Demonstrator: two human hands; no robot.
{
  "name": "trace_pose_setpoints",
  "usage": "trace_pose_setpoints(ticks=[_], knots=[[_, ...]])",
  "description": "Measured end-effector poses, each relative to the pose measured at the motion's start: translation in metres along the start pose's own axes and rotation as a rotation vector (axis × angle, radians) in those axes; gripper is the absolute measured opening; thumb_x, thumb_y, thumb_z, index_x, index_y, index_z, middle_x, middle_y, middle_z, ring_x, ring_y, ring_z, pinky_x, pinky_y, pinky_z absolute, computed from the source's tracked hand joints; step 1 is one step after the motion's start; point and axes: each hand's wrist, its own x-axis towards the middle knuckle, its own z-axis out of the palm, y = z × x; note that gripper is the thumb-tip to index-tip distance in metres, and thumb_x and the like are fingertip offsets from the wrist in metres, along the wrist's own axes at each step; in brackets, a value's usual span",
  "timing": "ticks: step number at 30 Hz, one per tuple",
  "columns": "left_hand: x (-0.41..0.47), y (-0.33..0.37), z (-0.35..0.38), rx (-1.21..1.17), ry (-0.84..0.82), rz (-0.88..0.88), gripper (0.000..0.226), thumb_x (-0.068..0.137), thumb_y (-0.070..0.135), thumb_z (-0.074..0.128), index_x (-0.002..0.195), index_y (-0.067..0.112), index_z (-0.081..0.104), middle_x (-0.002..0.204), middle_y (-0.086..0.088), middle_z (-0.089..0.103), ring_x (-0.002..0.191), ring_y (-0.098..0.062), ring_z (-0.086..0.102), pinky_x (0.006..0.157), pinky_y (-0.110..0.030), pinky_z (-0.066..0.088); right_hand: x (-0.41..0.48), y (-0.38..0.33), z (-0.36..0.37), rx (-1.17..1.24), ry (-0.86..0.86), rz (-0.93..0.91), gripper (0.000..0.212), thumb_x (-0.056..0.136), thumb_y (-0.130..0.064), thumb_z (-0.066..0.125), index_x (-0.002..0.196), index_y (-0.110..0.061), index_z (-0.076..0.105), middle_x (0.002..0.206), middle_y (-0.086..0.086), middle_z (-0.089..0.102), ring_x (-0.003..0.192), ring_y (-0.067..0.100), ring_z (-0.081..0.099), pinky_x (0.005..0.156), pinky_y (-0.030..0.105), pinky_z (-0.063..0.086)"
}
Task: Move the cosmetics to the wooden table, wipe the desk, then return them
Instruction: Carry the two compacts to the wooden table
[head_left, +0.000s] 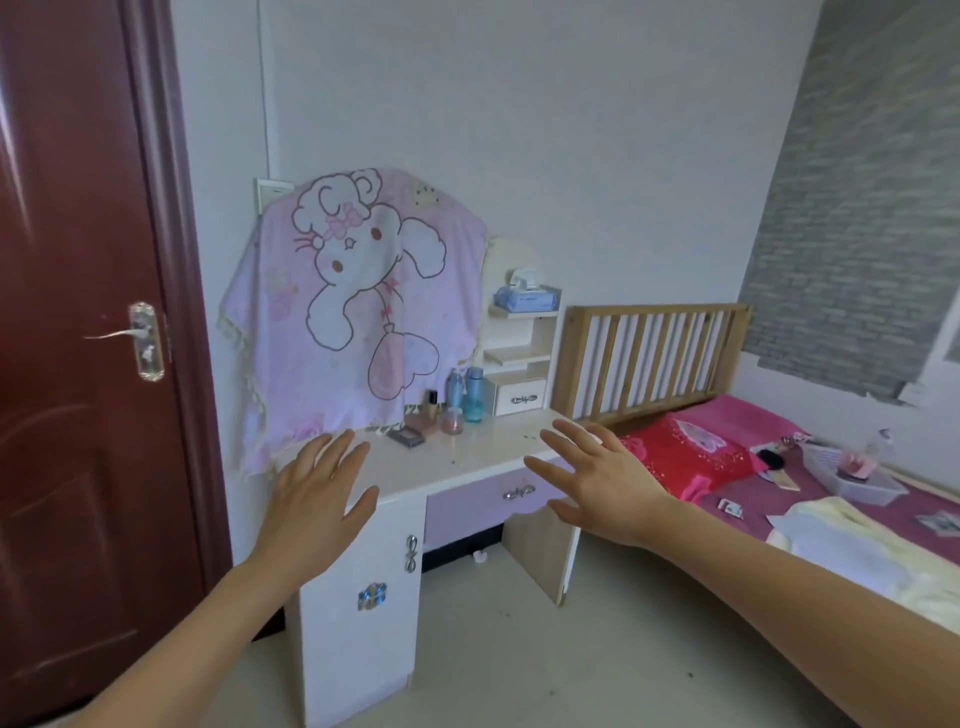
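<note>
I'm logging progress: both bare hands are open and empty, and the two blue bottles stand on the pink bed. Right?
Not quite. In the head view the two blue bottles stand at the back of the white desk, not on the bed. The left hand and right hand are indeed open and empty.
</note>
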Motion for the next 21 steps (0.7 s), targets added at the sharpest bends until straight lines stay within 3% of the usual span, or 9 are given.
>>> trace_pose_setpoints(ticks=[3, 13, 16, 18, 21], knots=[[0.026, -0.010, 0.018, -0.009, -0.030, -0.041, 0.079, 0.076, 0.059, 0.015, 0.138, 0.016, 0.037, 0.150, -0.002, 0.028, 0.139, -0.024, 0.021, 0.109, -0.044, 0.025, 0.009, 0.010, 0.039, 0.025, -0.033, -0.007, 0.063, 0.051, -0.053, 0.080, 0.106, -0.025, 0.068, 0.108, 0.011, 0.068, 0.101, 0.027, 0.064, 0.077, 0.043, 0.053], [0.133, -0.012, 0.085, 0.043, -0.079, -0.045, 0.090, 0.068, 0.061, 0.007, 0.135, 0.013, 0.042, 0.146, -0.006, 0.036, 0.136, -0.028, 0.027, 0.106, -0.045, 0.030, 0.058, 0.078, 0.163, 0.045, 0.015, 0.020, 0.064, 0.051, -0.050, 0.081, 0.108, -0.024, 0.068, 0.108, 0.014, 0.067, 0.099, 0.030, 0.065, 0.075, 0.044, 0.054], [0.173, 0.001, 0.108, 0.047, -0.040, -0.050, 0.072, 0.080, 0.055, 0.023, 0.132, 0.010, 0.046, 0.143, -0.009, 0.040, 0.133, -0.031, 0.032, 0.102, -0.047, 0.033, 0.076, 0.106, 0.208, 0.051, 0.049, 0.025, 0.063, 0.054, -0.049, 0.081, 0.109, -0.022, 0.067, 0.110, 0.015, 0.066, 0.101, 0.032, 0.064, 0.077, 0.046, 0.053], [0.203, 0.010, 0.129, 0.050, -0.088, -0.087, 0.054, 0.092, 0.043, 0.036, 0.138, 0.014, 0.037, 0.149, -0.004, 0.030, 0.138, -0.025, 0.021, 0.107, -0.042, 0.026, 0.087, 0.125, 0.239, 0.078, 0.055, 0.040, 0.062, 0.055, -0.047, 0.081, 0.110, -0.021, 0.066, 0.111, 0.015, 0.066, 0.101, 0.033, 0.064, 0.077, 0.047, 0.052], [0.243, 0.021, 0.157, 0.047, -0.115, -0.124, 0.052, 0.094, 0.040, 0.035, 0.140, 0.016, 0.032, 0.151, -0.002, 0.024, 0.140, -0.022, 0.016, 0.109, -0.039, 0.021, 0.100, 0.152, 0.286, 0.105, 0.046, 0.036, 0.062, 0.055, -0.047, 0.081, 0.109, -0.021, 0.067, 0.110, 0.015, 0.066, 0.100, 0.033, 0.064, 0.076, 0.047, 0.053]])
